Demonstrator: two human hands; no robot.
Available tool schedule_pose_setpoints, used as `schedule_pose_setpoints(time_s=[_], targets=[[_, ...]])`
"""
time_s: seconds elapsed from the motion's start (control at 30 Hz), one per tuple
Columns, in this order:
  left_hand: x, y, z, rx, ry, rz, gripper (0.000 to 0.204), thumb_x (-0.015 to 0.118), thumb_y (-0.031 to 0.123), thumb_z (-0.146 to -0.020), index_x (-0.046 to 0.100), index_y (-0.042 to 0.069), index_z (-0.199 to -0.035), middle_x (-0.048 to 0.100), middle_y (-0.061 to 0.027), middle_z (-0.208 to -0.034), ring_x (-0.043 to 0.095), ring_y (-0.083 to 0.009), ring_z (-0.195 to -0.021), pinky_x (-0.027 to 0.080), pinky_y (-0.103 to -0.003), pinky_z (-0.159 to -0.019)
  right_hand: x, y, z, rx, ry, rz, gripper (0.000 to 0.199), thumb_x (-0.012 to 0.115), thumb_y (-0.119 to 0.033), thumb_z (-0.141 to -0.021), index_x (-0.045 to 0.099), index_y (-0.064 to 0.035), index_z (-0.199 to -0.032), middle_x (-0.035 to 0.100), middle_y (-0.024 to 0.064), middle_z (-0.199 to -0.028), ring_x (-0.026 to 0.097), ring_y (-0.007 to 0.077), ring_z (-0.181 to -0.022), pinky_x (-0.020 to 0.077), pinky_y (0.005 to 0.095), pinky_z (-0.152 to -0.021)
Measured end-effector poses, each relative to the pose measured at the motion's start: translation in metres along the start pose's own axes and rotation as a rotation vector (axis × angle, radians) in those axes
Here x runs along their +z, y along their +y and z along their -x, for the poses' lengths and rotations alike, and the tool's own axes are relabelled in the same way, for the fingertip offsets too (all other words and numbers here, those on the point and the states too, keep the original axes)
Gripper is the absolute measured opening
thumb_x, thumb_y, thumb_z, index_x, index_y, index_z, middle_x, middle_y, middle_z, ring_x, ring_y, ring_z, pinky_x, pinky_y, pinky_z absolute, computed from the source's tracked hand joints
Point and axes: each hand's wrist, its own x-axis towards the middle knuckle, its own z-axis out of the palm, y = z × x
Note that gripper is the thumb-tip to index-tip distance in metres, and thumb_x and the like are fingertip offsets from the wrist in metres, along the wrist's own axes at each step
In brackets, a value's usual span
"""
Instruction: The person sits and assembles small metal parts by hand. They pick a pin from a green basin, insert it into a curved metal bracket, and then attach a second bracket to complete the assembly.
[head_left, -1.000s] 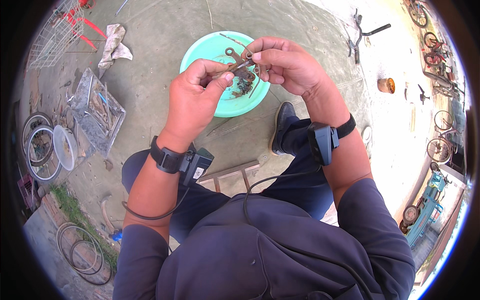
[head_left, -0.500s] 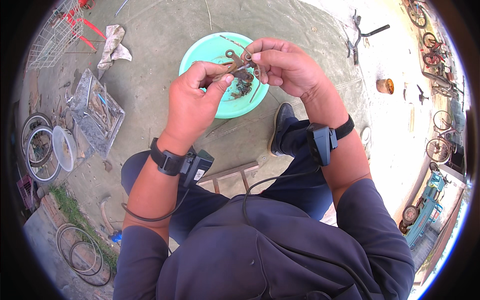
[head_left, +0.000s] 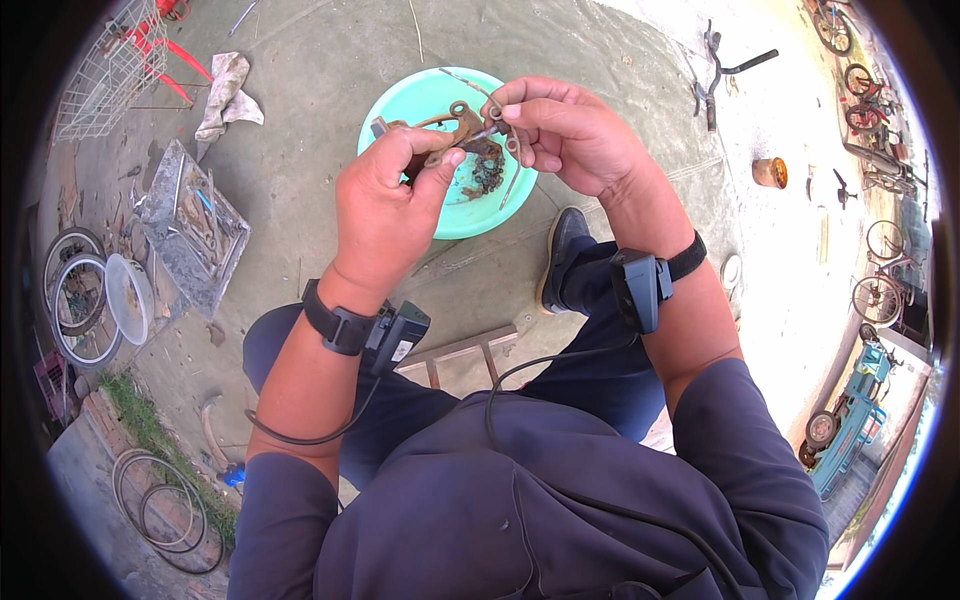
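Over a mint-green basin, both hands work at what looks like a rusty bicycle brake caliper, with a ring-shaped eye at its upper end. My left hand is closed round its arms, thumb and forefinger pinching near the middle. An end of the caliper sticks out past the left knuckles. My right hand pinches a thin bent wire spring with small coils, beside the bolt joining the parts. The fingers partly hide where spring and bolt meet. Dark, greasy small parts lie in the basin below.
At left stand a grey metal tray with tools, wheel rims and a white tub. A handlebar and a rusty can are at right. A low wooden frame lies between my legs.
The caliper has turned slightly in my left hand, so an end now shows to the left of the knuckles. My right hand keeps its pinch on the spring, almost unmoved.
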Motion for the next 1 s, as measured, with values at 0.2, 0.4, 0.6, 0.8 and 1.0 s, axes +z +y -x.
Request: schedule_pose_setpoints(time_s=[0.2, 0.4, 0.6, 0.8, 1.0], targets=[[-0.0012, 0.0034, -0.0005, 0.011, 0.001, -0.023, 0.012, 0.074, 0.005, -0.083, 0.065, 0.003, -0.091, 0.065, -0.0077, -0.076, 0.06, -0.0124, -0.066, 0.048, -0.026, -0.062, -0.0006, -0.0014, 0.0003, 0.01, -0.03, -0.036, 0.019, 0.066, -0.016, -0.088, 0.066, -0.0028, -0.102, 0.066, 0.0023, -0.079, 0.06, 0.0089, -0.06, 0.0362, 0.0203, -0.045], [-0.0019, 0.004, -0.0007, 0.053, 0.019, -0.087, 0.012, 0.073, 0.005, -0.083, 0.065, 0.003, -0.092, 0.065, -0.0087, -0.076, 0.062, -0.0136, -0.066, 0.049, -0.027, -0.061, -0.0004, -0.002, 0.0012, 0.022, -0.043, -0.039, 0.018, 0.058, -0.013, -0.092, 0.062, -0.0014, -0.105, 0.067, 0.006, -0.096, 0.053, 0.0066, -0.061, 0.0312, 0.0191, -0.045], [-0.0015, 0.0039, -0.0007, -0.206, -0.039, 0.15, 0.012, 0.071, 0.006, -0.087, 0.065, 0.001, -0.095, 0.07, -0.0062, -0.082, 0.065, -0.0106, -0.072, 0.051, -0.026, -0.063, -0.0008, -0.0037, 0.0, 0.025, -0.048, -0.024, 0.016, 0.064, -0.016, -0.089, 0.066, -0.0035, -0.1, 0.068, 0.0047, -0.088, 0.061, 0.0103, -0.061, 0.0376, 0.0202, -0.046], [-0.0093, 0.0072, -0.0025, -0.471, -0.165, 0.347, 0.015, 0.067, 0.009, -0.092, 0.064, 0.0, -0.104, 0.07, -0.0078, -0.092, 0.069, -0.0125, -0.081, 0.052, -0.024, -0.068, -0.003, -0.0077, 0.0018, 0.007, -0.041, 0.095, 0.014, 0.064, -0.015, -0.088, 0.066, -0.0039, -0.097, 0.068, 0.0044, -0.09, 0.061, 0.0091, -0.061, 0.0362, 0.0192, -0.046], [-0.0078, 0.0006, -0.0044, -0.523, -0.216, 0.501, 0.012, 0.065, 0.009, -0.093, 0.064, 0.001, -0.102, 0.07, -0.007, -0.088, 0.068, -0.013, -0.076, 0.05, -0.024, -0.065, -0.0047, -0.0077, 0.0026, -0.01, -0.059, 0.184, 0.016, 0.061, -0.012, -0.089, 0.067, -0.0014, -0.1, 0.068, 0.0037, -0.086, 0.06, 0.0074, -0.06, 0.0333, 0.0183, -0.046]])
